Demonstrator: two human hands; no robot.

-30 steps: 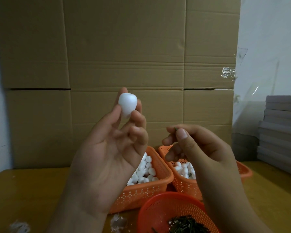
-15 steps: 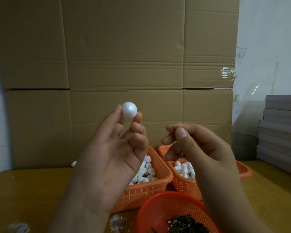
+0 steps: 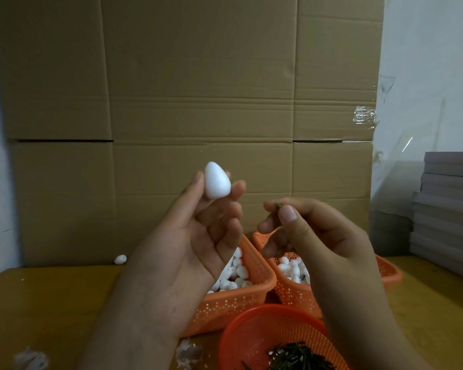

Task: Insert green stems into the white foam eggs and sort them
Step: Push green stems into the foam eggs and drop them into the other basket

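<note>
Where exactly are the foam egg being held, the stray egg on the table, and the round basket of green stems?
held foam egg [image 3: 216, 180]: head view, middle of its white surface.
stray egg [image 3: 120, 259]: head view, its centre, by the cardboard.
round basket [image 3: 241, 340]: head view, bare left wall.

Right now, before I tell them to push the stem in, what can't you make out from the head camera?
- Green stem: only its tip shows; the right hand, pinching it, hides its length.
- White foam egg held by the left hand: far side unseen, so any hole is unknowable.
- Right orange basket: contents mostly behind the right hand.
- Red round basket of stems: cut off by the bottom edge.
</note>
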